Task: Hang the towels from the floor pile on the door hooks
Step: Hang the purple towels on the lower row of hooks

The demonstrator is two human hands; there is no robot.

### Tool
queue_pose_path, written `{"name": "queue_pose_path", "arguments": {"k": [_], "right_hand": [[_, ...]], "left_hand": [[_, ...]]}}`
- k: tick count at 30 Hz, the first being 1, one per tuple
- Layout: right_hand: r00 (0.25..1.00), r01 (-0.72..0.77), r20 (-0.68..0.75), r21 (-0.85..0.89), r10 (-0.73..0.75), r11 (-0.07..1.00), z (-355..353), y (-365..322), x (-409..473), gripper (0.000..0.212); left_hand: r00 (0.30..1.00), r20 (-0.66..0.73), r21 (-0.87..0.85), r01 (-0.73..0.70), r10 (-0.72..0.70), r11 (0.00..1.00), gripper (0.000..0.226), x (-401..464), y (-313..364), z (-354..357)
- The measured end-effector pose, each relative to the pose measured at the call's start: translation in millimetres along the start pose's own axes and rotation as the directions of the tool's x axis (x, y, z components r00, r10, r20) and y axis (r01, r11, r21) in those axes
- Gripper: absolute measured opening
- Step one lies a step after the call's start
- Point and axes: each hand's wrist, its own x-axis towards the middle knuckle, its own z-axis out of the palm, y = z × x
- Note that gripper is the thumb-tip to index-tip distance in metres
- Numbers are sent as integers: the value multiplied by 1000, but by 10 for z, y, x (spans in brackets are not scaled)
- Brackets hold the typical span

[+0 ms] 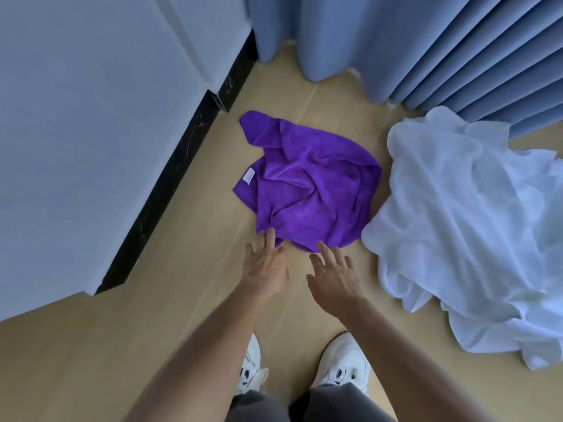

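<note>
The towel (307,184) in the middle is bright purple with a small pale tag (249,175) on its left side. The big towel (469,226) on the right is white. The floor (91,354) is light tan wood. The curtain (426,41) at the far side is soft blue. The wall (91,117) on the left is white with a black strip (170,178) at the bottom. The near shoes (341,363) are white, and the trousers (335,403) are grey.
</note>
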Motion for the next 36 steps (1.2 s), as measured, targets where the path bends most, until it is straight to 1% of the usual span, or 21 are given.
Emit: {"name": "queue_pose_path", "arguments": {"k": [2,4,6,8,11,14,16,19,21,23,26,29,31,34,36], "right_hand": [[1000,-8,-15,15,8,1000,255,71,161,49],[1000,-17,16,10,16,1000,405,93,230,49],[999,-28,27,5,28,1000,506,95,167,49],[999,-37,16,10,36,999,462,55,-18,49],[998,-63,-9,-5,62,998,140,-68,-377,56],[996,-35,-82,19,37,999,-526,-308,-739,66],[990,-10,-137,53,17,999,-1105,-487,-969,67],[980,-3,-199,57,14,998,-2094,-747,-1351,62],[974,23,-225,110,3,994,-2770,-894,-1642,58],[976,43,-217,147,-10,988,-3374,-1001,-1959,53],[958,44,-285,252,31,967,-4190,-1220,-2386,42],[939,51,-334,356,76,933,-4838,-1491,-2743,18],[925,87,-372,413,80,907,-5146,-1639,-2986,4],[903,151,-423,471,72,869,-5583,-1781,-3302,4],[895,190,-443,497,59,847,-5861,-1840,-3478,6]], "left_hand": [[1000,26,58,2,-3,998,62,284,-70,208],[1000,4,97,5,-5,995,66,427,-130,355],[998,-63,116,-19,27,993,60,399,-131,398],[986,-143,109,-68,83,992,50,191,-93,323],[971,-191,6,-146,145,989,37,-326,-50,19],[951,-225,-108,-239,211,965,25,-988,0,-567],[939,-248,-164,-282,237,945,20,-1467,36,-1117],[924,-309,-313,-321,224,894,23,-2195,83,-2045],[922,-338,-447,-333,188,830,28,-2675,93,-2675],[914,-369,-506,-350,169,788,33,-3151,83,-3289],[882,-436,-489,-400,180,775,34,-3811,38,-4141],[861,-458,-443,-438,222,782,34,-4437,15,-4887],[858,-462,-422,-437,227,795,32,-4837,-15,-5240],[882,-433,-384,-366,185,848,31,-5391,-130,-5595],[898,-423,-372,-290,117,882,28,-5731,-252,-5731]]}}
